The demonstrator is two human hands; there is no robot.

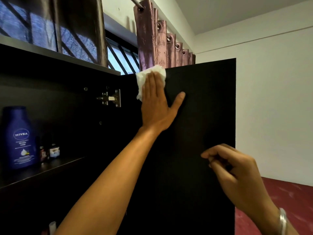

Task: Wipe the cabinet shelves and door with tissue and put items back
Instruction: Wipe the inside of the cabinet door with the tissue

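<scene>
Far left of my left hand, a blue lotion bottle (18, 138) stood on the shelf (50, 168), with two small bottles (54, 150) just beside it on its right. Nearer my hand, a metal hinge (111, 98) joined the cabinet to the open door (203, 116). My left hand (156, 102) lay flat, fingers straight and thumb spread, pressing the white tissue (149, 77) against the door's inner face near its top edge. Lower and to the right of it, my right hand (232, 168) was at the door's free edge, fingers curled; whether they gripped that edge I could not tell. A silver bangle (282, 219) sat on that wrist.
</scene>
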